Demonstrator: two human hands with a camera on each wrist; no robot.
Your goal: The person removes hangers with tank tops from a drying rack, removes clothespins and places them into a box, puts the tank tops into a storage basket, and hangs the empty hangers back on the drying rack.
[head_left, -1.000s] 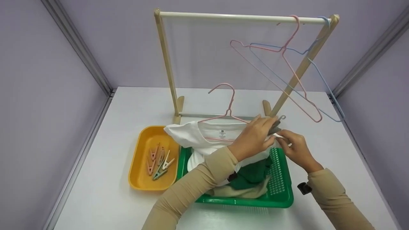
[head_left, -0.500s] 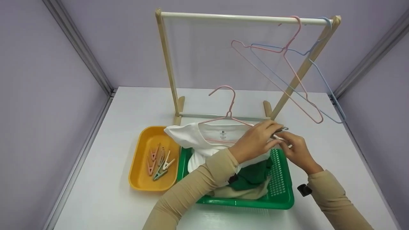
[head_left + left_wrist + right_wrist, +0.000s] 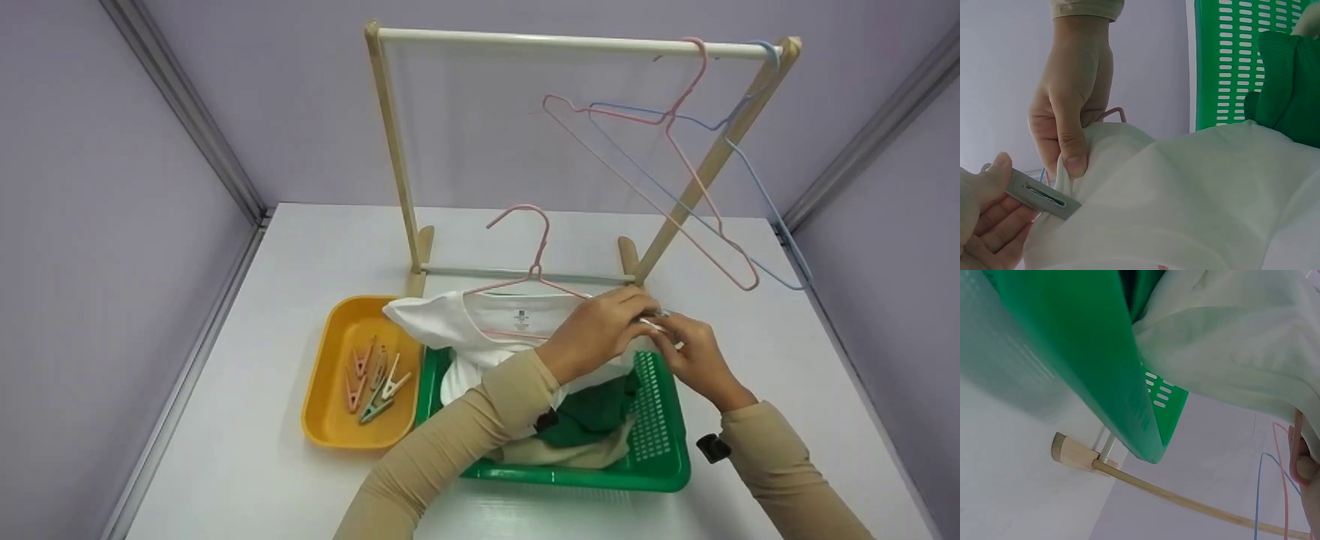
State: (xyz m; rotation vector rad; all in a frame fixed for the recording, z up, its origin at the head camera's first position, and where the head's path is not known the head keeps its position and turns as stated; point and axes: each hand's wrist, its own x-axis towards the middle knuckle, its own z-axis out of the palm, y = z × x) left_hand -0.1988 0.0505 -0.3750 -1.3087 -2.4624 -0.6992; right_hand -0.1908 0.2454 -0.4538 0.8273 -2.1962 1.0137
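A white T-shirt (image 3: 495, 322) lies over the green basket, a pink hanger (image 3: 536, 274) inside it and the hook sticking out of the neck. My left hand (image 3: 596, 330) holds a grey clothespin (image 3: 1044, 197) between thumb and fingers; its tip overlaps the shirt's fabric in the left wrist view. Right beside it, my right hand (image 3: 697, 356) pinches a fold of the shirt at the shoulder, thumb in front. The hanger's end shows by the right hand's fingers in the right wrist view. Most of the clothespin is hidden by my hands in the head view.
The green basket (image 3: 577, 474) holds green and beige clothes under the shirt. A yellow tray (image 3: 319, 405) with several clothespins (image 3: 375, 382) stands left of it. Behind is a wooden rack (image 3: 390, 142) whose white rail carries a pink hanger (image 3: 686, 157) and a blue hanger (image 3: 757, 180).
My left hand has lowered the grey clothespin from above the shirt's shoulder down to the fold between the hands. The hanger's hook has sunk slightly. My right hand stays about in place.
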